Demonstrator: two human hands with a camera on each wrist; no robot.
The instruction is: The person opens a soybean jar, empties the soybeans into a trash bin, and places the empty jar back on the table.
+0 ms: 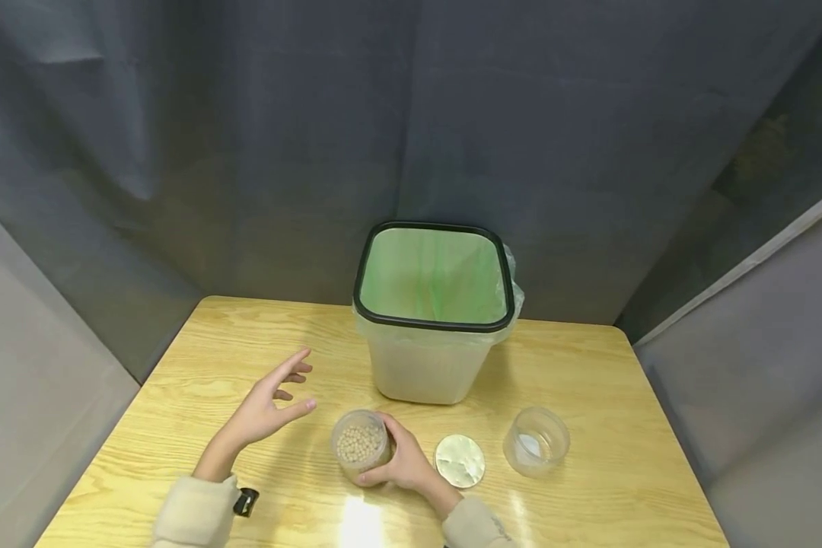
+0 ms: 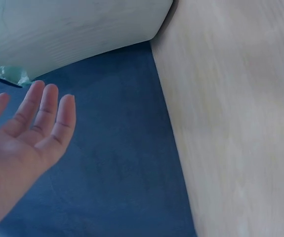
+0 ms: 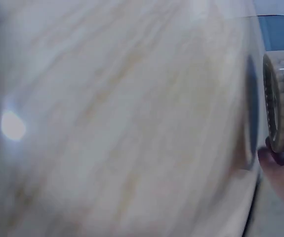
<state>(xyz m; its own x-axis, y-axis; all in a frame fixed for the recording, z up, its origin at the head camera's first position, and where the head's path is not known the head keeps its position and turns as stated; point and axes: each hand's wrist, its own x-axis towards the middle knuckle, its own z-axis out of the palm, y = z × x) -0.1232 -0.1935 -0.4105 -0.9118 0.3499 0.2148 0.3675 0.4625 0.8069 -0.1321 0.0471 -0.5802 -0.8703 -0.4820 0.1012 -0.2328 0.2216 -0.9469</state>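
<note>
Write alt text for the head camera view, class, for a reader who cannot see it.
A person's right hand grips an open jar of small beige beans on a wooden table, while the left hand hovers open beside it. A silver lid and an empty clear jar lie to the right; a bin with a green liner stands behind.

We saw a counter [image 1: 589, 365] of pale, varnished wood grain, glossy where the light struck. The bean jar [image 1: 361, 445] and the empty jar [image 1: 536, 441] looked like clear plastic, the lid [image 1: 460, 460] like shiny foil, the bin [image 1: 428, 365] like matt translucent plastic with a thin green film liner [image 1: 431, 278]. Behind hung matt grey cloth [image 1: 246, 152].
</note>
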